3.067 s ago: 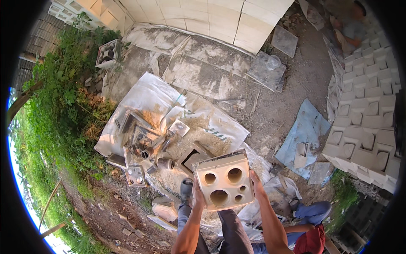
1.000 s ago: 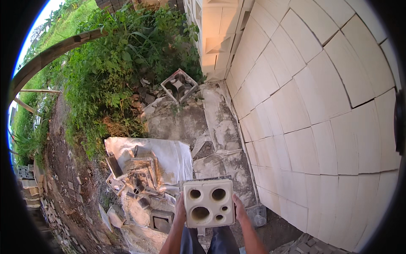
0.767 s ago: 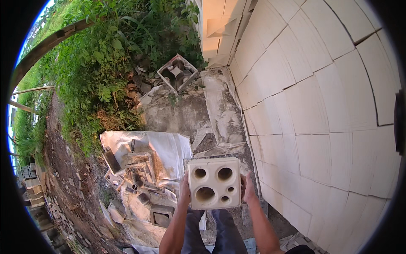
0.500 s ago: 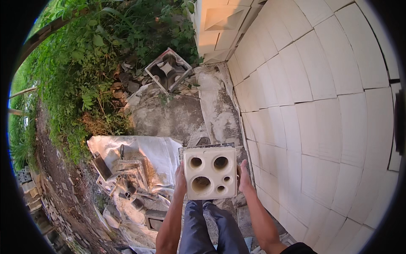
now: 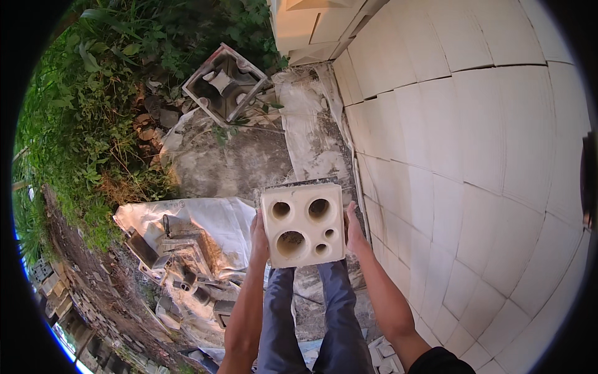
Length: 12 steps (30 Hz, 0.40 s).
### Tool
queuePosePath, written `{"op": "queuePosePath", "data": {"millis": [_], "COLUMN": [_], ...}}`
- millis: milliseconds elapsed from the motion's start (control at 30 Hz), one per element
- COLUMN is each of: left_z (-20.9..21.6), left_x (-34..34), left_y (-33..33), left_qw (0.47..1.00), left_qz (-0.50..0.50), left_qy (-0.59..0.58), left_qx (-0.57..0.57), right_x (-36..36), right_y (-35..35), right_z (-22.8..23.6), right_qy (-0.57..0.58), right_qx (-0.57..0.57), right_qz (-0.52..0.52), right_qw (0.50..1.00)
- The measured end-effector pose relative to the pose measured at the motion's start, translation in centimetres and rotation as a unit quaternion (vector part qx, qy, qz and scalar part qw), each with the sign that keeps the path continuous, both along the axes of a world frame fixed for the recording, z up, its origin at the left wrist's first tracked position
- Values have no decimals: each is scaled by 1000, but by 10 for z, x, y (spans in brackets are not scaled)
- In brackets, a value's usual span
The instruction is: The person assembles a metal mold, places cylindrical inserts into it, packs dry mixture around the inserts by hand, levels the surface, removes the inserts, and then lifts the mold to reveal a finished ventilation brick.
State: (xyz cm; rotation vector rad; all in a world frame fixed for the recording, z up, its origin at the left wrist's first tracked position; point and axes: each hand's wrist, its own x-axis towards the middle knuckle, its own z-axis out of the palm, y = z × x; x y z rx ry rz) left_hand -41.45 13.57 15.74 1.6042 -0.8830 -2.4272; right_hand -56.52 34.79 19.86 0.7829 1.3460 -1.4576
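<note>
Between my two hands is a cream-coloured square block (image 5: 303, 219) with round holes of different sizes in its upper face. My left hand (image 5: 259, 238) presses against its left side and my right hand (image 5: 355, 232) against its right side, the fingers mostly hidden behind it. A dark flat edge (image 5: 299, 183) shows just beyond the block's far side; whether it touches the block I cannot tell. The block is held in front of my legs, above the ground.
A tall stack of pale blocks (image 5: 448, 143) rises along the right. Ahead lies an open square mould (image 5: 225, 85) beside green plants (image 5: 93, 118). To the left, a silvery sheet (image 5: 230, 221) bears moulds and pipe pieces (image 5: 187, 280). Grey concrete ground (image 5: 230, 159) stretches ahead.
The view has shifted, and the block in my hands sits higher and slightly further left in it. My legs now appear further apart. Both hands keep their hold.
</note>
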Motion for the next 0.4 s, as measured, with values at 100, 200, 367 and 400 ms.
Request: {"op": "queuePosePath", "data": {"millis": [100,200,367,400], "left_z": [-16,-41,-93,-98], "left_x": [-26,-47,-79,-92], "left_y": [7,9,4,8], "left_qw": [999,999,989,991], "left_qz": [25,36,-33,-31], "left_qy": [-11,-12,-113,-106], "left_qx": [16,-6,-85,-74], "right_x": [-27,-60,-102,-106], "right_y": [0,7,-12,-8], "right_z": [-18,-38,-69,-78], "right_qy": [-1,-48,-31,-36], "right_qx": [21,-6,-55,-52], "right_qz": [13,51,74,80], "right_qw": [1000,998,995,995]}}
